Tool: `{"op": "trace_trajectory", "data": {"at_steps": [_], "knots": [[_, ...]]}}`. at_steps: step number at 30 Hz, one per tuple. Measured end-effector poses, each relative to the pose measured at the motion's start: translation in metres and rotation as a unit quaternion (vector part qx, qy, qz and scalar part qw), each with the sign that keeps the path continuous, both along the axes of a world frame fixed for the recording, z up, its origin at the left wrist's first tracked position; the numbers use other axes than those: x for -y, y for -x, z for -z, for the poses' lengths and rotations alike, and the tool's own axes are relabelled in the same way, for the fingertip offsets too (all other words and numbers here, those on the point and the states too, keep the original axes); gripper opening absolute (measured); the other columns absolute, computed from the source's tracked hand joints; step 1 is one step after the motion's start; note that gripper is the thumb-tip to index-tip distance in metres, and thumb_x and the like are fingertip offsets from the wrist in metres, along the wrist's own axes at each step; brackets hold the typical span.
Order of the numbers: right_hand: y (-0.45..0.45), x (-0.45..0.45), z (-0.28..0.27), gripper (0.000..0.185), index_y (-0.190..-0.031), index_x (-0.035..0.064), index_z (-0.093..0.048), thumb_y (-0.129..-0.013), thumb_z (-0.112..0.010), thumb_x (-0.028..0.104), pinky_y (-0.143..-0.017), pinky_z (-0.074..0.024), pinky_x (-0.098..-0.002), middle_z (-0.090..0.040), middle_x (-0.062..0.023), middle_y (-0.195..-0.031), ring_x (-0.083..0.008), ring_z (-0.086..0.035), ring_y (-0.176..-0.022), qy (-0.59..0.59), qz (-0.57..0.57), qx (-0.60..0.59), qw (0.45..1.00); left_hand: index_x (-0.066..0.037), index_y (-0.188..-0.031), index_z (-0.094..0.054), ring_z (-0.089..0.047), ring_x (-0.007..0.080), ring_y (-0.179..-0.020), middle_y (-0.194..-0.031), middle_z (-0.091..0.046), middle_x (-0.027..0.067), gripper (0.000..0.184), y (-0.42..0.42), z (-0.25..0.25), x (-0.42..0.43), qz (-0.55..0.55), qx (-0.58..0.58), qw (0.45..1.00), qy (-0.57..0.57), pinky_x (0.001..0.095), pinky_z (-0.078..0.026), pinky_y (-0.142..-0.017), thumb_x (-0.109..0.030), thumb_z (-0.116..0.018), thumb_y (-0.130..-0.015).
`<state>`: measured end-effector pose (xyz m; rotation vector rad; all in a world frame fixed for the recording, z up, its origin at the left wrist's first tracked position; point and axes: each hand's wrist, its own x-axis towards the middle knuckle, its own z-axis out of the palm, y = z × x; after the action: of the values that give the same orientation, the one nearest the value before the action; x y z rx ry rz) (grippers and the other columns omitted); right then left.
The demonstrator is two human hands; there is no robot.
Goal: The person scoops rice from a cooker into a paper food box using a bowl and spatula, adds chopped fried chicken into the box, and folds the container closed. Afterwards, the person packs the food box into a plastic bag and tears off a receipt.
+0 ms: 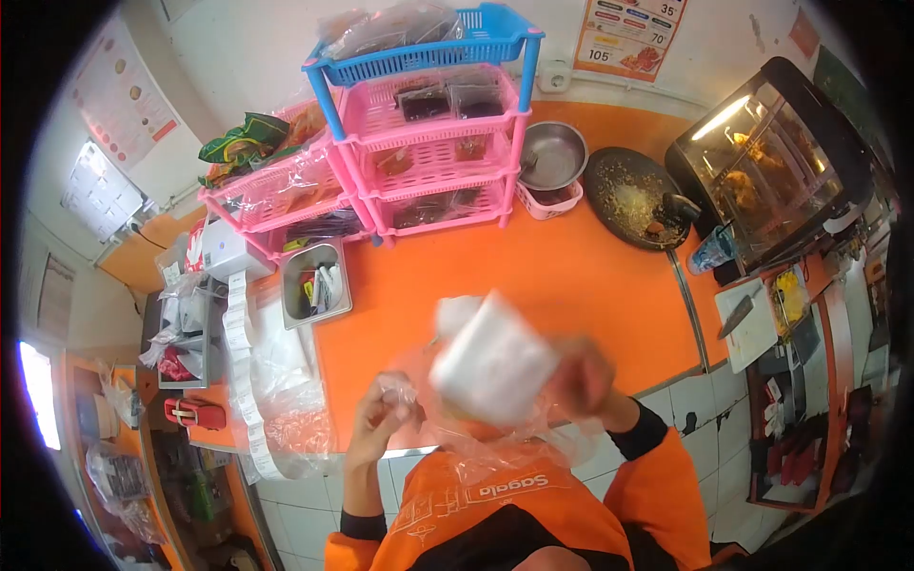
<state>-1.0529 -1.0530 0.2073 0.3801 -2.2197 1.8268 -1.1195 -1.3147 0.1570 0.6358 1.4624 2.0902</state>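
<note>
My left hand (388,414) has its fingers pinched on the gathered edge of a clear plastic bag (486,452). The thin film spreads in front of my apron toward the right. A white paper-like packet (490,362), smeared by motion, hangs above the orange counter between my hands; whether it is inside the bag cannot be told. My right hand (583,376) is at the packet's right side, blurred, with curled fingers close to the bag's film. Something pale shows behind the packet, mostly hidden.
Pink and blue tiered baskets (428,143) stand at the back. A metal tray (317,283) with pens, plastic bags (286,371) and a receipt strip (243,362) lie left. Right are a wok (633,195), a heated display case (771,171) and a knife (741,312) on a cutting board.
</note>
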Motion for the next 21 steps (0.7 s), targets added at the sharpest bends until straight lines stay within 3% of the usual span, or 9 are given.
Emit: {"op": "trace_trajectory", "data": {"at_steps": [2, 4, 8, 10, 11, 14, 16, 19, 21], "knots": [[-0.004, 0.015, 0.001, 0.019, -0.104, 0.0025, -0.059, -0.087, -0.054, 0.008, -0.087, -0.0452, -0.0325, -0.061, -0.0075, -0.102, -0.0168, -0.058, -0.096, -0.207, -0.116, 0.017, 0.971, -0.004, -0.113, -0.049, -0.046, 0.0082, -0.062, -0.083, -0.052, 0.0024, 0.024, 0.004, 0.005, -0.002, -0.069, 0.024, 0.997, 0.007, 0.0245, -0.040, -0.063, -0.013, -0.053, -0.092], [0.005, 0.033, 0.013, 0.022, -0.107, 0.0024, -0.059, -0.087, -0.051, 0.008, -0.086, -0.0452, -0.0335, -0.061, -0.0092, -0.104, -0.0180, -0.057, -0.097, -0.352, -0.183, 0.053, 0.916, -0.005, -0.118, -0.049, -0.036, 0.0032, -0.050, -0.074, -0.052, 0.0003, 0.024, 0.009, 0.007, -0.002, -0.087, 0.026, 0.996, 0.019, 0.0199, -0.026, -0.047, -0.013, -0.046, -0.095], [-0.003, 0.037, 0.118, 0.026, -0.109, 0.0024, -0.058, -0.090, -0.045, 0.015, -0.082, -0.0467, -0.0362, -0.062, -0.0144, -0.098, -0.0248, -0.059, -0.093, -0.297, -0.151, 0.212, 0.919, -0.005, -0.116, -0.054, -0.030, 0.0009, -0.044, -0.068, -0.053, -0.0009, 0.024, 0.028, -0.010, 0.009, -0.068, -0.031, 0.993, 0.093, 0.0180, -0.018, -0.040, -0.014, -0.041, -0.098], [0.000, 0.039, 0.146, 0.029, -0.110, 0.0024, -0.057, -0.091, -0.043, 0.018, -0.080, -0.0474, -0.0376, -0.062, -0.0170, -0.096, -0.0282, -0.060, -0.091, -0.280, -0.110, 0.259, 0.918, -0.004, -0.113, -0.057, -0.034, 0.0008, -0.046, -0.065, -0.052, -0.0017, 0.024, 0.026, -0.021, 0.007, -0.061, -0.015, 0.992, 0.110, 0.0174, -0.024, -0.042, -0.014, -0.042, -0.098], [0.009, 0.044, 0.127, 0.029, -0.113, 0.0007, -0.054, -0.091, -0.044, 0.016, -0.084, -0.0469, -0.0361, -0.061, -0.0176, -0.104, -0.0303, -0.058, -0.095, -0.421, -0.120, 0.279, 0.854, -0.003, -0.114, -0.056, -0.041, 0.0041, -0.050, -0.064, -0.054, 0.0002, 0.026, 0.023, -0.022, 0.005, -0.031, -0.010, 0.991, 0.127, 0.0200, -0.032, -0.047, -0.016, -0.041, -0.098], [0.027, 0.051, 0.158, 0.035, -0.115, 0.0027, -0.056, -0.095, -0.036, 0.024, -0.084, -0.0452, -0.0399, -0.060, -0.0192, -0.104, -0.0302, -0.059, -0.097, -0.362, -0.147, 0.156, 0.907, -0.001, -0.115, -0.055, -0.061, 0.0206, -0.074, -0.080, -0.063, 0.0115, 0.034, 0.007, 0.001, -0.002, 0.113, -0.074, 0.965, 0.227, 0.0334, -0.048, -0.070, -0.025, -0.038, -0.099], [0.033, 0.048, 0.153, 0.036, -0.117, 0.0006, -0.053, -0.093, -0.042, 0.025, -0.084, -0.0457, -0.0407, -0.060, -0.0200, -0.104, -0.0322, -0.059, -0.096, -0.343, -0.135, 0.192, 0.910, 0.003, -0.114, -0.054, -0.059, 0.0332, -0.097, -0.104, -0.060, 0.0214, 0.041, -0.019, 0.009, -0.023, 0.184, -0.381, 0.832, 0.358, 0.0423, -0.046, -0.083, -0.030, -0.039, -0.097], [0.030, 0.047, 0.161, 0.041, -0.120, -0.0015, -0.050, -0.091, -0.051, 0.028, -0.082, -0.0461, -0.0407, -0.061, -0.0201, -0.101, -0.0337, -0.058, -0.095, -0.323, -0.083, 0.215, 0.918, 0.009, -0.104, -0.056, -0.060, 0.0377, -0.092, -0.100, -0.060, 0.0259, 0.040, -0.059, 0.066, -0.046, -0.011, -0.542, 0.743, 0.392, 0.0443, -0.047, -0.083, -0.029, -0.051, -0.090], [0.029, 0.038, 0.161, 0.043, -0.120, -0.0014, -0.050, -0.090, -0.053, 0.030, -0.082, -0.0460, -0.0399, -0.061, -0.0194, -0.099, -0.0333, -0.058, -0.095, -0.325, -0.043, 0.202, 0.923, 0.009, -0.106, -0.055, -0.054, 0.0408, -0.102, -0.110, -0.055, 0.0273, 0.044, -0.071, 0.085, -0.043, -0.023, -0.542, 0.734, 0.408, 0.0455, -0.045, -0.086, -0.031, -0.048, -0.091]]}}
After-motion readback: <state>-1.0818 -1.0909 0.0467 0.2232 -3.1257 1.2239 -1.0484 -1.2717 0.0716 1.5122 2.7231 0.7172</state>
